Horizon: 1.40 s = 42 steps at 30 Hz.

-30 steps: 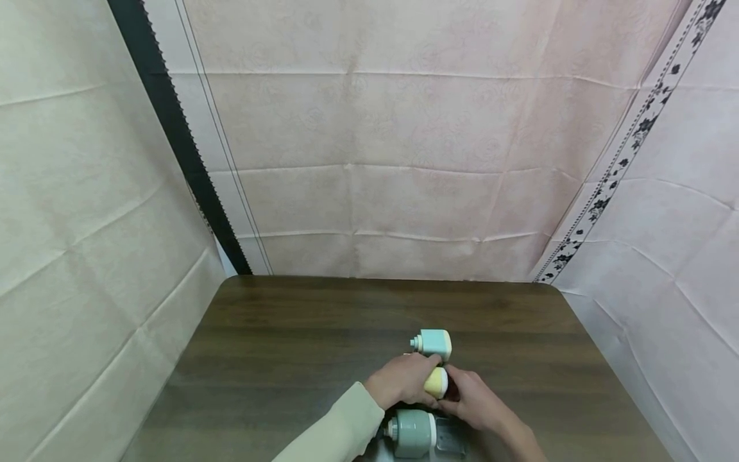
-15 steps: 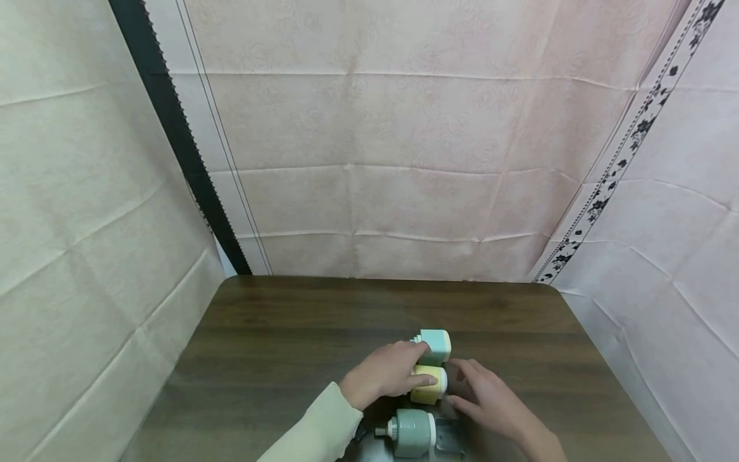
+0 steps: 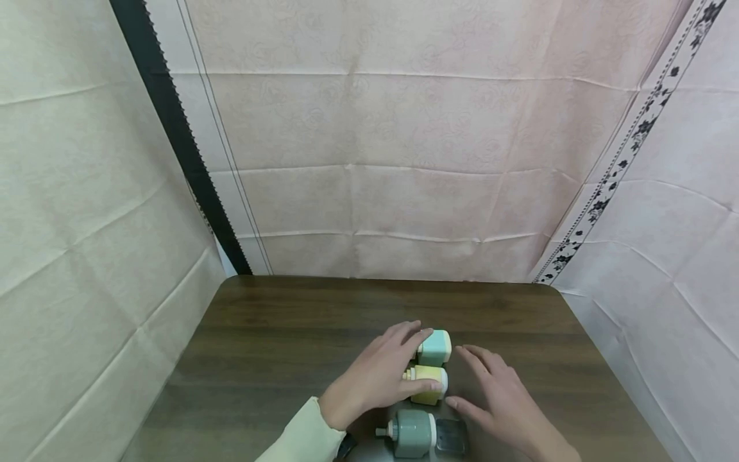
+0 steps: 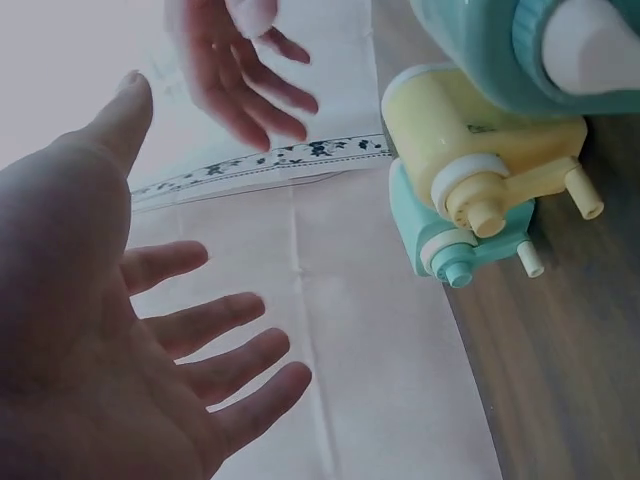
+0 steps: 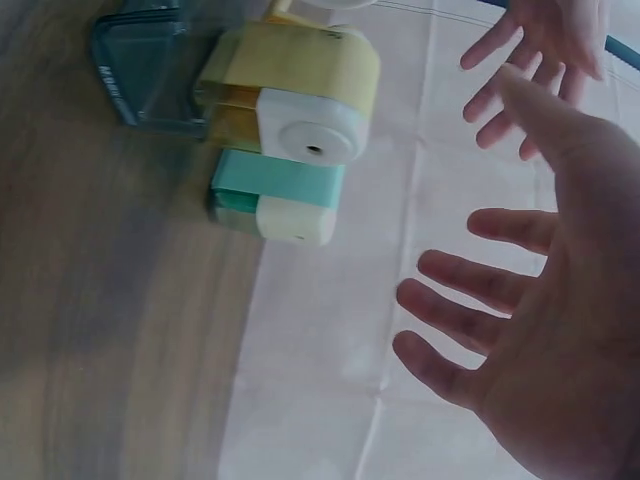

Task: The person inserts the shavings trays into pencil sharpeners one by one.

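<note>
Three crank pencil sharpeners stand in a row on the table. The turquoise sharpener (image 3: 435,348) is farthest back, the yellow sharpener (image 3: 427,384) in the middle, and the grey-green sharpener (image 3: 412,434) nearest. Fingers spread, my left hand (image 3: 378,378) hovers at the crank side; its thumb overlaps the yellow sharpener in the head view. My right hand (image 3: 505,401) is held to the right of the row, fingers apart, holding nothing. In the right wrist view, the white face with its pencil hole shows on the yellow sharpener (image 5: 315,95). Cranks show in the left wrist view.
A dark see-through drawer (image 3: 451,437) sits at the right of the grey-green sharpener. The brown wooden table (image 3: 277,359) ends at a pale cloth backdrop (image 3: 369,160), with more cloth on both sides.
Both hands have let go of the yellow sharpener and drawn apart, the left to the left, the right to the right. Their fingers have spread. The yellow sharpener now stands in the row.
</note>
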Tool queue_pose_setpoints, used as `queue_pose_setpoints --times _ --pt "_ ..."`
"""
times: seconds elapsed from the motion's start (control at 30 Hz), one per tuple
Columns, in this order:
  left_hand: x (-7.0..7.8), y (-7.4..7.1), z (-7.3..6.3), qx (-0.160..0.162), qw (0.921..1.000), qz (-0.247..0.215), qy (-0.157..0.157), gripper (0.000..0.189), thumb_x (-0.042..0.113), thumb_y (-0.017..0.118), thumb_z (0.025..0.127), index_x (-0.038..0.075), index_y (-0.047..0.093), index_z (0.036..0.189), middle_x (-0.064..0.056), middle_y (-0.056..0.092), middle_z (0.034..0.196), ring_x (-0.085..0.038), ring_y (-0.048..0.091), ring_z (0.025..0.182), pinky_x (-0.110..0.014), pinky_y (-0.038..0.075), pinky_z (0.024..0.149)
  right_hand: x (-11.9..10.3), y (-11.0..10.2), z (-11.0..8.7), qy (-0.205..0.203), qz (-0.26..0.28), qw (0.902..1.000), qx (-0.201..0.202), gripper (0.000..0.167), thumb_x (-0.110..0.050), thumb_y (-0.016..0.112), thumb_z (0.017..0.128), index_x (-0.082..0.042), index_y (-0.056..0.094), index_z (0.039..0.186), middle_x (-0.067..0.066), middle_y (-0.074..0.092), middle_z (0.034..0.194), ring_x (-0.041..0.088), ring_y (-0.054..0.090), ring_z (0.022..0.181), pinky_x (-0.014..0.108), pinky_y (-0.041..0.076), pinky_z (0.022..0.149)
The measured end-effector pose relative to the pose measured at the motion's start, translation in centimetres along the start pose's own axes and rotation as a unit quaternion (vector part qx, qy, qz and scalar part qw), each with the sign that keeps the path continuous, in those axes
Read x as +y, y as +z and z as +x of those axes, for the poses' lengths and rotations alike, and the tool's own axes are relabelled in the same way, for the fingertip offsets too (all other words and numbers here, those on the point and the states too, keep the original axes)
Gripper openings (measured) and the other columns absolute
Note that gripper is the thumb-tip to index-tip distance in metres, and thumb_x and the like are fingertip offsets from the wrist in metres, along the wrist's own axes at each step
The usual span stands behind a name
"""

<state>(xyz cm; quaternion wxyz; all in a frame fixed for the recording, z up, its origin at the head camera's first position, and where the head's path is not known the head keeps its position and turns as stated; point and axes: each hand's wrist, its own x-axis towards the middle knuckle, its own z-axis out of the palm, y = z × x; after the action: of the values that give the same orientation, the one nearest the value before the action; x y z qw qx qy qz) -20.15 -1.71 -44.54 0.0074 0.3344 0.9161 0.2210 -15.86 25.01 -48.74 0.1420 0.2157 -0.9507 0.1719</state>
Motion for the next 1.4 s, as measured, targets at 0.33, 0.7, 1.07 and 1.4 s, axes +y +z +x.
queue_pose_setpoints --times 0.33,0.7,1.07,1.4 --pt "0.4 0.4 -1.9 -0.003 0.9998 0.011 0.014 0.098 0.087 0.045 0.091 0.029 0.031 0.168 -0.005 0.032 0.171 -0.028 0.037 0.154 -0.055 0.044 0.114 -1.3 -1.2 -0.6 -0.024 0.000 0.9996 0.017 0.091 -0.058 0.081 0.090 -0.021 0.042 0.164 0.009 0.049 0.157 0.034 0.053 0.136 0.067 0.050 0.095" --pt "1.5 1.7 -2.4 -0.056 0.9969 0.039 0.041 0.087 0.083 0.052 0.090 0.026 0.050 0.157 0.003 0.054 0.143 -0.015 0.057 0.122 -0.036 0.054 0.097 -0.9 -0.3 -2.3 -0.009 0.009 0.9979 -0.063 0.085 -0.070 0.073 0.089 -0.016 0.055 0.153 -0.001 0.061 0.135 0.021 0.064 0.115 0.048 0.059 0.085" --pt "1.2 3.9 -3.1 -0.072 0.9949 0.052 0.047 0.075 0.082 0.057 0.090 0.024 0.061 0.138 0.012 0.056 0.120 -0.009 0.055 0.097 -0.030 0.052 0.083 1.2 1.2 -3.1 0.093 0.098 0.9585 -0.251 0.087 -0.060 0.086 0.082 -0.002 0.060 0.143 0.018 0.061 0.132 0.038 0.063 0.112 0.064 0.056 0.086" --pt "1.0 5.8 -3.6 -0.105 0.9931 0.045 0.025 0.072 0.077 0.065 0.090 0.029 0.058 0.144 0.013 0.060 0.129 -0.007 0.060 0.108 -0.035 0.054 0.090 2.6 3.7 -3.9 0.059 0.116 0.9499 -0.284 0.075 -0.058 0.084 0.086 -0.005 0.065 0.136 -0.003 0.051 0.103 0.010 0.046 0.081 0.032 0.045 0.064"
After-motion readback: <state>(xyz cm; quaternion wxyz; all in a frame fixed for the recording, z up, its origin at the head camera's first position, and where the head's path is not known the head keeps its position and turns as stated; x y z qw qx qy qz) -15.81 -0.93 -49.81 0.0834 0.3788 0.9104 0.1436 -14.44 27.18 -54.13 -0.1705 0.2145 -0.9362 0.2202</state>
